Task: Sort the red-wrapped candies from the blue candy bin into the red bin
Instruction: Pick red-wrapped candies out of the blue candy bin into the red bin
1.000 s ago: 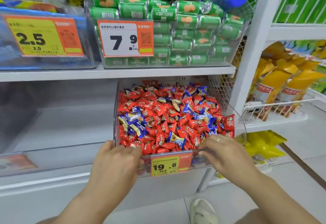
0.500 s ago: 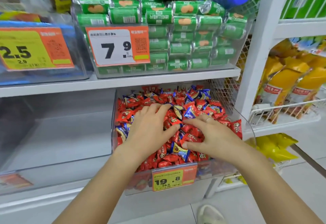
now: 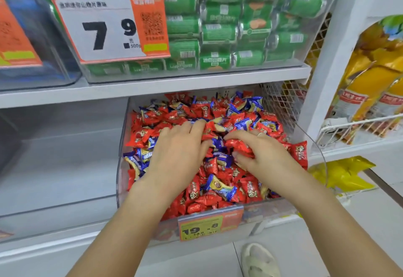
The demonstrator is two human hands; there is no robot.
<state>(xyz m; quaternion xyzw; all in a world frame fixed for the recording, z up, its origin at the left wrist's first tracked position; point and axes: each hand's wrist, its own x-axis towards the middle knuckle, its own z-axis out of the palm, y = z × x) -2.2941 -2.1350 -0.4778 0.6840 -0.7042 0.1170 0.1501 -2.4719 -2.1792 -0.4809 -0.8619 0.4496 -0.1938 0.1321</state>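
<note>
Red candies (image 3: 202, 200) fill the clear bin (image 3: 122, 180) under both hands, mixed with blue ones (image 3: 220, 187). Left hand (image 3: 176, 156) lies flat, fingers straight; right hand (image 3: 261, 154) pinches red candies. Green packs (image 3: 226, 21) sit on the shelf above.

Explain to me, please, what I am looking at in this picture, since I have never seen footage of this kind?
There is no machine here: a person wears a camera on the head, so you look forward and down at their own two bare hands in a shop.

Before them on a lower shelf sits a clear bin heaped with small wrapped candies, mostly red candies with some blue candies mixed in. A yellow and orange price tag hangs on its front.

The left hand rests on the pile, fingers spread and dug in among the wrappers. The right hand grips a small bunch of red candies.

On the shelf above stands another clear bin of green packets.
</note>
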